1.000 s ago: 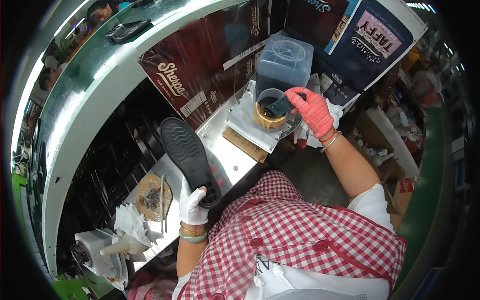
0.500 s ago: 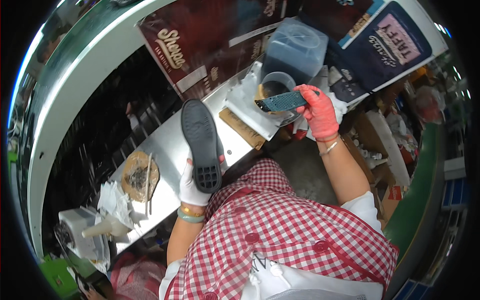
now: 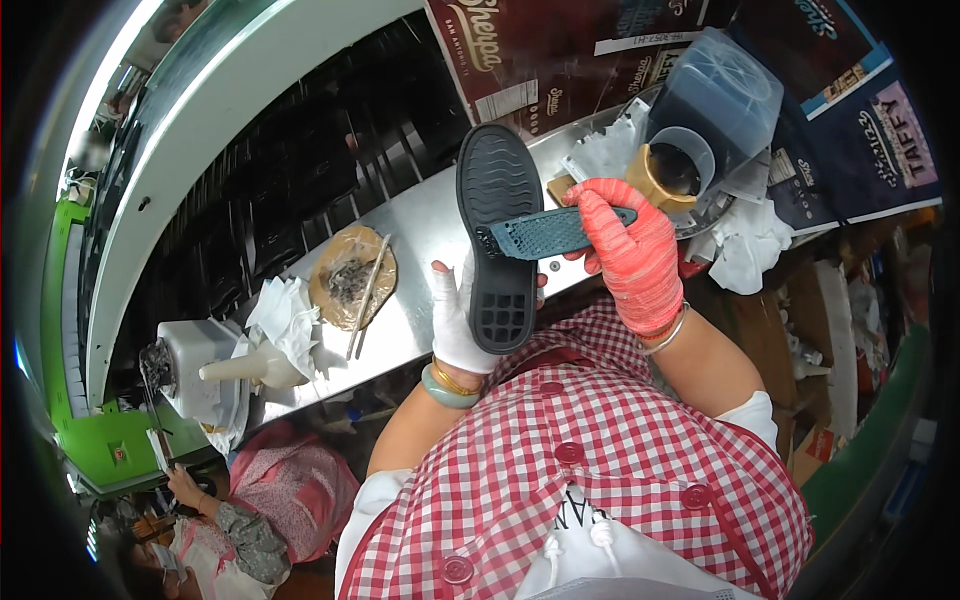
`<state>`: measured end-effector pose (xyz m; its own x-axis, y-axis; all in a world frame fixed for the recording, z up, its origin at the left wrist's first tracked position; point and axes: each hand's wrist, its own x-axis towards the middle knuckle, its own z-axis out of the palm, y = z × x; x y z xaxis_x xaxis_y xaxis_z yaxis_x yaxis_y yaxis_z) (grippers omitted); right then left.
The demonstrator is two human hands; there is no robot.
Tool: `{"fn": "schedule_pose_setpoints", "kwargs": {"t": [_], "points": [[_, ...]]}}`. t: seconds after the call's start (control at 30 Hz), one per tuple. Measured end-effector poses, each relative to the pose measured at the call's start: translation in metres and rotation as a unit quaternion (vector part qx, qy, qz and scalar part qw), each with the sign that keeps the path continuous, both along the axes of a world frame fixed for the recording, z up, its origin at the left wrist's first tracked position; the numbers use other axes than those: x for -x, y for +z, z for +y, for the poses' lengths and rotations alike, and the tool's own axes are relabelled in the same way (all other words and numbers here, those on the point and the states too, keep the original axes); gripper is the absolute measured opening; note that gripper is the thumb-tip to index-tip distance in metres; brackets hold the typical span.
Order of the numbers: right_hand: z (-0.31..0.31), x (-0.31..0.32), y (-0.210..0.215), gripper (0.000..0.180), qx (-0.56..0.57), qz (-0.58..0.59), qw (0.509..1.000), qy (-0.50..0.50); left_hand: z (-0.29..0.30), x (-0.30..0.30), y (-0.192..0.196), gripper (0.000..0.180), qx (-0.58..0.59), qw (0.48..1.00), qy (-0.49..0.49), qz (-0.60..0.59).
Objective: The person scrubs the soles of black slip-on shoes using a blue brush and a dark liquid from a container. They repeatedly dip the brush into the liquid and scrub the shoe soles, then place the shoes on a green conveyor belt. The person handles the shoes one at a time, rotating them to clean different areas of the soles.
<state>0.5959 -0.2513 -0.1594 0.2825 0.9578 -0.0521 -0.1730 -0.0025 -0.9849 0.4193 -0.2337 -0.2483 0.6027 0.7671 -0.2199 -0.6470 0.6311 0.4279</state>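
Note:
My left hand (image 3: 458, 325), in a white fingertip-less glove, grips a black shoe sole (image 3: 499, 190) near its gridded heel end. The sole stands toe-up above the bench, its patterned inner face toward me. In a pink glove, my right hand (image 3: 637, 262) pinches a blue-green flat brush (image 3: 548, 233) by one end. Its dark, wet tip lies against the middle of the sole by the left edge. Beyond my right hand stands a clear cup (image 3: 697, 146) with dark liquid and a tan piece on its rim.
On the metal bench (image 3: 405, 290) lie a round tan pad (image 3: 338, 275) with dark residue, a thin stick (image 3: 372, 297) and crumpled white paper (image 3: 284, 318). A translucent container (image 3: 725, 95) and cartons (image 3: 560, 75) stand behind. A co-worker (image 3: 250, 535) is at lower left.
My right hand has brought the brush from over the cup leftward and down onto the sole. My left hand still holds the sole. The view has shifted, showing more at lower left.

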Motion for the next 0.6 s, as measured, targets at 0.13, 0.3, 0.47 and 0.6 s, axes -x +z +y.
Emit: {"fn": "schedule_pose_setpoints", "kwargs": {"t": [0.13, 0.3, 0.47, 0.6], "points": [[-0.001, 0.000, -0.001, 0.019, 0.003, -0.022, 1.000, 0.010, 0.006, -0.001, -0.006, 0.088, -0.047, 0.999, -0.010, -0.023], [-0.010, 0.007, 0.003, 0.017, 0.004, -0.058, 0.998, 0.027, 0.008, -0.004, -0.006, 0.080, 0.008, 0.998, 0.046, -0.031], [-0.018, 0.017, -0.001, 0.015, -0.009, -0.101, 0.994, 0.038, 0.017, -0.007, -0.006, 0.077, 0.009, 0.997, 0.062, -0.046], [-0.022, 0.022, -0.001, 0.015, -0.024, -0.151, 0.987, 0.057, 0.017, -0.004, 0.002, 0.079, 0.037, 0.991, 0.040, -0.121]]}}
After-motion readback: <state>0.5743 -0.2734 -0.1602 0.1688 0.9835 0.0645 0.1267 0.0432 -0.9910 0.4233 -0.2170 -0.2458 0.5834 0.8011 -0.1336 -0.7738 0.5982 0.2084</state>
